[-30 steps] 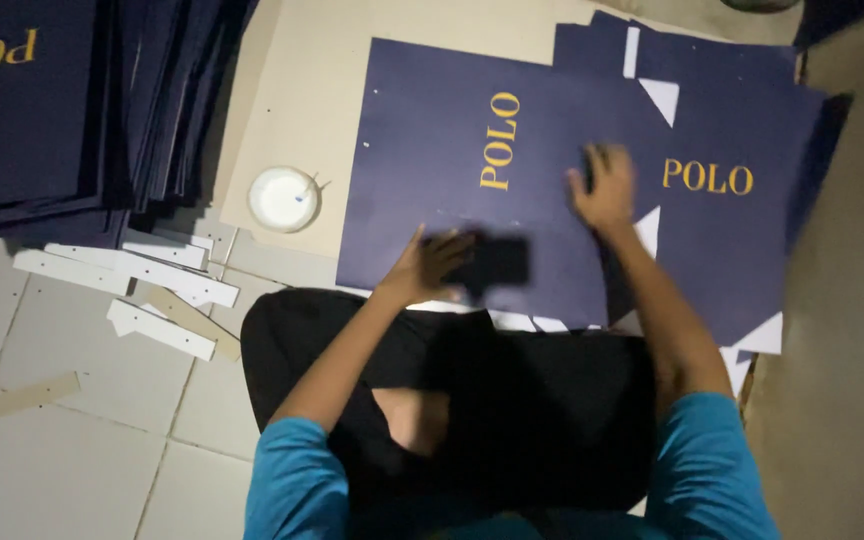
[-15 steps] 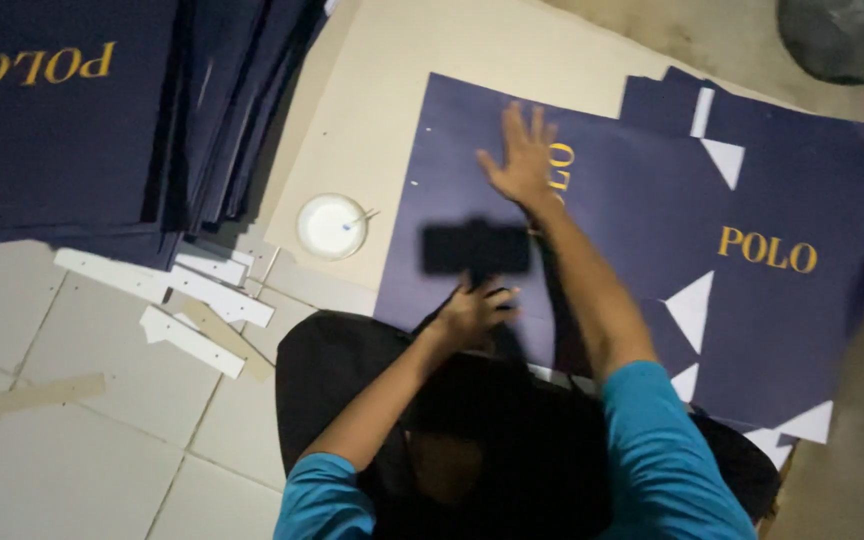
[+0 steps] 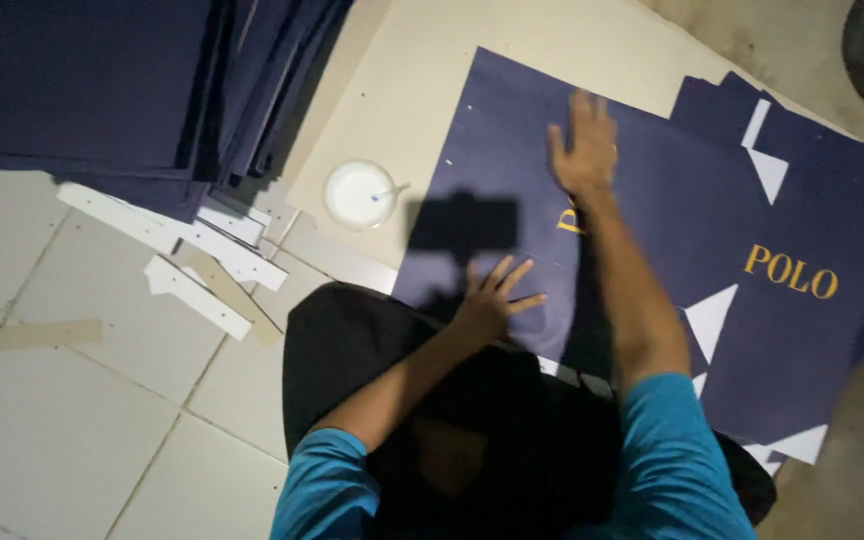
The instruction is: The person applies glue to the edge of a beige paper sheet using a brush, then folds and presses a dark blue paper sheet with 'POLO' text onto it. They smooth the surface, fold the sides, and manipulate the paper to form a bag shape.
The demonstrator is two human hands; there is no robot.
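Note:
A large navy card sheet (image 3: 512,150) with gold lettering lies flat on a beige board (image 3: 422,70) on the floor in front of me. My left hand (image 3: 492,300) presses flat on the sheet's near edge, fingers spread. My right hand (image 3: 584,150) lies flat farther up the same sheet, fingers together, arm stretched out. Neither hand holds anything. More navy sheets (image 3: 812,280) with white triangular corners lie overlapped to the right.
A tall stack of navy sheets (image 3: 102,80) fills the upper left. A small round white dish (image 3: 360,194) with a stick in it sits beside the sheet. White and brown card strips (image 3: 182,260) lie scattered on the tiled floor (image 3: 72,420).
My right hand has slid from the right side of the sheet up and leftward across it. My left hand stayed near the sheet's near edge. The view shifted to the right.

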